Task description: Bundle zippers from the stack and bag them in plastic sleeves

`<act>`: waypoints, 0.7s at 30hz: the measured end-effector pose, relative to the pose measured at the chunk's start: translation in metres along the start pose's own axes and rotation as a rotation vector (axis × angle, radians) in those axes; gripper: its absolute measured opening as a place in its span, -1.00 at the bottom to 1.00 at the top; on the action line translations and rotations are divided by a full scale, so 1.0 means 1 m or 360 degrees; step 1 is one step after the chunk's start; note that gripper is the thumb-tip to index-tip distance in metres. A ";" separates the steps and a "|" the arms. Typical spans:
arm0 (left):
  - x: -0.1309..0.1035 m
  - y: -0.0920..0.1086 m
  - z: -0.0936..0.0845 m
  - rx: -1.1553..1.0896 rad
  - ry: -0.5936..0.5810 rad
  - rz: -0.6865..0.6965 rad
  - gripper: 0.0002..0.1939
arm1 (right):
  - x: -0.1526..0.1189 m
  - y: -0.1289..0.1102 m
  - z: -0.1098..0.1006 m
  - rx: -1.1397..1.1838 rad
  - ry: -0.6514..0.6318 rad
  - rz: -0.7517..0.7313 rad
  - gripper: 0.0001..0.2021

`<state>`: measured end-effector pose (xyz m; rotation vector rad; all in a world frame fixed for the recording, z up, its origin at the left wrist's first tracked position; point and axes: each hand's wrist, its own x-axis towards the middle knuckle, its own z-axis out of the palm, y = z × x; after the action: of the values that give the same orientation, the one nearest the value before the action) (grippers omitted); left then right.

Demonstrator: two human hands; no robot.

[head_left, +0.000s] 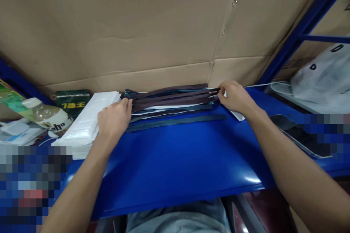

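Long, narrow zippers (169,100) in dark brown, dark teal and white lie in a loose pile across the back of the blue table. My right hand (233,96) pinches the right end of a dark brown zipper at the top of the pile. At the pile's left end, my left hand (116,114) has its thumb and fingers closed on the end of a brown zipper; its fingertips are partly hidden. One dark teal zipper (177,123) lies apart, in front of the pile. Under my right wrist, a white piece (237,115) shows in part.
White padded mailers (87,116) are stacked left of the pile, beside a drink bottle (49,114) and a dark green packet (72,100). A cardboard wall (153,25) rises behind. On the right are a dark flat tray-like thing (298,134) and a white plastic bag (322,80).
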<state>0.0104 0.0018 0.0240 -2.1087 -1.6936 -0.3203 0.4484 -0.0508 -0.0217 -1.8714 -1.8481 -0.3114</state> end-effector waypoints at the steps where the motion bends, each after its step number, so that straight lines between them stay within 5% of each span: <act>1: 0.001 -0.003 0.000 0.0004 -0.0024 -0.0026 -0.44 | 0.000 0.003 0.000 -0.0002 0.0013 0.0065 -0.85; 5: 0.000 -0.004 -0.004 -0.0070 -0.0072 -0.0057 -0.45 | -0.002 -0.006 0.001 0.0073 -0.0021 0.0181 -0.85; 9: -0.009 0.009 -0.011 -0.0273 0.0107 0.0020 -0.41 | -0.006 -0.033 0.005 0.0512 -0.0116 0.0140 -0.73; 15: -0.029 0.039 -0.005 -0.0613 0.0062 0.0498 -0.65 | -0.025 -0.097 0.016 0.1317 -0.0325 -0.0056 -0.79; 21: -0.041 0.059 0.013 -0.0717 -0.0122 0.0875 -0.64 | -0.045 -0.147 0.023 0.1561 -0.0292 -0.0121 -0.75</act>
<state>0.0568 -0.0381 -0.0151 -2.8368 -1.0710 -0.4848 0.2977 -0.0837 -0.0367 -1.1553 -1.6982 0.6597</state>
